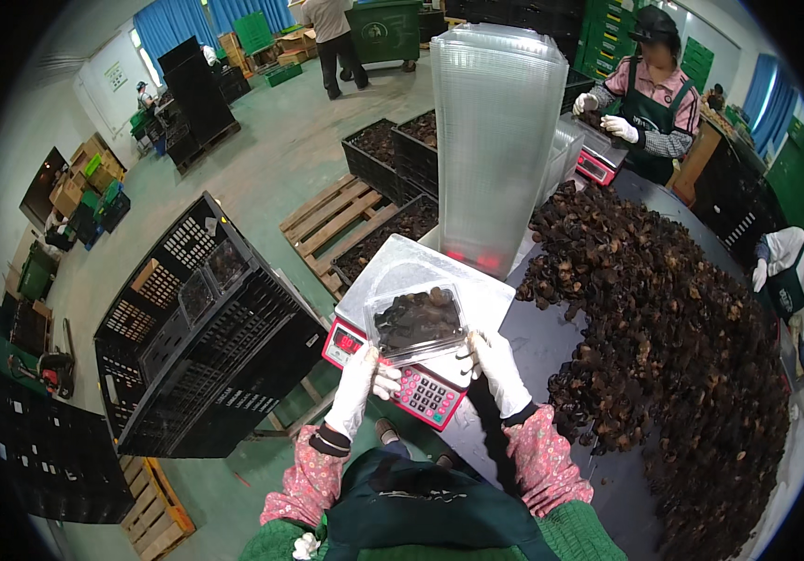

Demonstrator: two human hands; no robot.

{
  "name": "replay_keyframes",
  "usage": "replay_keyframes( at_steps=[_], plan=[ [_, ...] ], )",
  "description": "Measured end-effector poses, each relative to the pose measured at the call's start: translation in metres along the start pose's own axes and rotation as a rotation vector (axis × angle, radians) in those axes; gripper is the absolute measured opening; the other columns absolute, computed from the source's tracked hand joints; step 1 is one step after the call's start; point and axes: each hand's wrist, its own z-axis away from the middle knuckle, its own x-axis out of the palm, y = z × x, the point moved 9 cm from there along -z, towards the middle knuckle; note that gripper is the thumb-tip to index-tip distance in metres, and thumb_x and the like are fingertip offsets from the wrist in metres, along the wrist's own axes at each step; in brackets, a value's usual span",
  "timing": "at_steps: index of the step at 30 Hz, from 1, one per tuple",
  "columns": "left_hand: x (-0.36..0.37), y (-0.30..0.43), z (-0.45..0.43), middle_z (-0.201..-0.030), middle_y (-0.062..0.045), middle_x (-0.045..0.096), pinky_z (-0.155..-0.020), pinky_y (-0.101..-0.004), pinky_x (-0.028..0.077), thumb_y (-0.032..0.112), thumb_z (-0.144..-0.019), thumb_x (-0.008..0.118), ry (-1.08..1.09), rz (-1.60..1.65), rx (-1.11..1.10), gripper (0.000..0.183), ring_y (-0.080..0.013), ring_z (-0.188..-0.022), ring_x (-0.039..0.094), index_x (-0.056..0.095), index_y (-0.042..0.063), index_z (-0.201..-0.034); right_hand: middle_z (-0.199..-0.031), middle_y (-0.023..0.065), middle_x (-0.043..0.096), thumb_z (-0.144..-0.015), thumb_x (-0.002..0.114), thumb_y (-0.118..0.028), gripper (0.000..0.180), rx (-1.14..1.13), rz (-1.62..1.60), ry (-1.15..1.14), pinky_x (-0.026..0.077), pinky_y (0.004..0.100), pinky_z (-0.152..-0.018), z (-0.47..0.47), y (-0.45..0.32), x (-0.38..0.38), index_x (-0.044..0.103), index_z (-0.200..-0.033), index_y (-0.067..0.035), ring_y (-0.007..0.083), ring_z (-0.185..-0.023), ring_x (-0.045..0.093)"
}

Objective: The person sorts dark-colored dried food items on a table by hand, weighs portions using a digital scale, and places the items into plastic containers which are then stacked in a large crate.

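A clear plastic tray of dark wood ear mushrooms (pixel 419 319) is between my two white-gloved hands, over the steel plate of a red digital scale (pixel 391 263). My left hand (pixel 362 386) grips the tray's near left corner. My right hand (pixel 494 368) holds its near right corner. Whether the tray touches the plate cannot be told. Behind the scale rises a tall stack of clear plastic trays (pixel 493 147). A large heap of loose wood ear mushrooms (pixel 661 336) spreads over the grey table (pixel 535 350) at the right.
At the left stands a black perforated crate (pixel 213 365) with filled clear trays inside. Black crates of mushrooms (pixel 374 144) and a wooden pallet (pixel 335 217) lie beyond the scale. A co-worker (pixel 654 105) handles a tray at another scale (pixel 598 165); another person (pixel 795 280) is at the right edge.
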Motion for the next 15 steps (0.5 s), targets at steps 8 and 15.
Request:
replay_keyframes(
  at_steps=[8, 15],
  plan=[
    [0.022, 0.014, 0.026, -0.096, -0.016, 0.07, -0.063, -0.0287, 0.057, 0.031, -0.105, 0.045, -0.132, 0.216, 0.206, 0.051, -0.0194, -0.077, 0.071, 0.034, 0.004, -0.147, -0.069, 0.0025, 0.062, -0.1, 0.057, -0.018, 0.019, 0.032, -0.229, -0.04, 0.037, 0.0208, -0.04, 0.011, 0.012, 0.002, 0.064, -0.099, -0.001, 0.0086, -0.047, 0.052],
    [-0.032, 0.059, 0.053, -0.088, -0.006, 0.068, -0.053, -0.0186, 0.05, 0.019, -0.1, 0.046, 0.004, 0.191, 0.258, 0.054, -0.0094, -0.064, 0.066, 0.033, 0.005, -0.15, -0.066, 0.006, 0.063, -0.098, 0.062, -0.023, 0.018, -0.212, -0.119, 0.039, 0.037, 0.02, -0.038, 0.037, -0.035, 0.054, 0.055, -0.104, -0.007, 0.0093, -0.044, 0.052]
  ],
)
